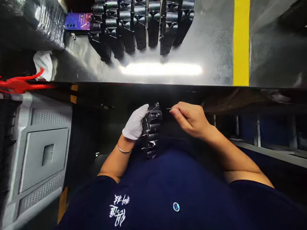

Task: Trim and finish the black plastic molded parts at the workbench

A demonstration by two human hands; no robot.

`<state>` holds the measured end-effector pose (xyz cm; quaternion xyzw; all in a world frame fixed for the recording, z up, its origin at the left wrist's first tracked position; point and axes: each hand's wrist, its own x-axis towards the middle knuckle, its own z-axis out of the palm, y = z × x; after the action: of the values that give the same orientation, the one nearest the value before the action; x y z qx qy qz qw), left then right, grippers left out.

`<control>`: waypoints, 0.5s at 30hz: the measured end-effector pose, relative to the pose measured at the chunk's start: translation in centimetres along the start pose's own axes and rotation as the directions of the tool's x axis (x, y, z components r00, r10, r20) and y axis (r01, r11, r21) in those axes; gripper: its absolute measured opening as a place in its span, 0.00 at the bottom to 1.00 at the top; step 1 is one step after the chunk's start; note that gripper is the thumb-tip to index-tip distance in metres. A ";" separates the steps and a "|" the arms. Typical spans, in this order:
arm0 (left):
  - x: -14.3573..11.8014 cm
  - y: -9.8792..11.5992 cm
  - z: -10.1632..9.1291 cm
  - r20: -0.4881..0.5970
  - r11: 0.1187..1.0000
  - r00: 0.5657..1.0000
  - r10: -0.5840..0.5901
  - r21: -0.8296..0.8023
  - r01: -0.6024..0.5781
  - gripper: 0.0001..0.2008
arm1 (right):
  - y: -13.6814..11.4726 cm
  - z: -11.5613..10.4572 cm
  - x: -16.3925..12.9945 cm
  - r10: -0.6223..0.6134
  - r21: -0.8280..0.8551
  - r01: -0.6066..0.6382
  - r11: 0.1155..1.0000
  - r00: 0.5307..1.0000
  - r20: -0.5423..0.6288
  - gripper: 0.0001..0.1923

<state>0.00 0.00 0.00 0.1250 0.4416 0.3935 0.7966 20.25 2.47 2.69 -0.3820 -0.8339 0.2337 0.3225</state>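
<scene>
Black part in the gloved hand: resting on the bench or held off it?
Held off it. The gloved left hand grips the black plastic part below the bench edge, against the torso; the right hand pinches a thin blade beside it.

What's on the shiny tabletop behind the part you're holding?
On the table, a row of black plastic parts lies at the far edge, with a phone beside them. The row's far ends are cut off by the frame.

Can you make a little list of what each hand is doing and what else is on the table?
left hand: white glove, holds a black plastic part
right hand: bare, pinches a thin metal tool beside the part
table: shiny, with a yellow stripe
row of parts: black, at the far edge
phone: left of the row
</scene>
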 end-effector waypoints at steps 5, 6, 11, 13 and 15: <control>-0.4 -0.6 0.2 0.061 0.951 0.982 0.179 0.246 -0.189 0.16 | 0.0 0.1 -0.2 -0.002 -0.052 0.001 0.999 1.000 -0.013 0.13; -0.4 -0.6 0.3 0.078 0.934 0.978 0.196 0.289 -0.210 0.16 | 0.0 0.1 -0.2 -0.007 -0.062 0.006 0.998 1.000 -0.009 0.14; -0.4 -0.4 0.6 0.089 0.918 0.974 0.210 0.325 -0.228 0.19 | -0.4 0.2 -0.3 -0.038 -0.095 0.036 0.995 0.999 -0.021 0.13; -0.4 -0.4 0.4 0.077 0.924 0.977 0.199 0.316 -0.213 0.19 | -0.5 0.3 -0.5 -0.040 -0.110 0.037 0.993 0.999 -0.028 0.14; -0.5 -0.5 0.2 0.065 0.930 0.979 0.196 0.303 -0.206 0.20 | -0.5 0.4 -0.6 -0.034 -0.128 0.030 0.991 0.999 -0.030 0.15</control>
<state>0.32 -0.68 0.12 0.2990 0.4691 0.3969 0.7301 20.01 1.64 2.47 -0.3919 -0.8480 0.1687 0.3146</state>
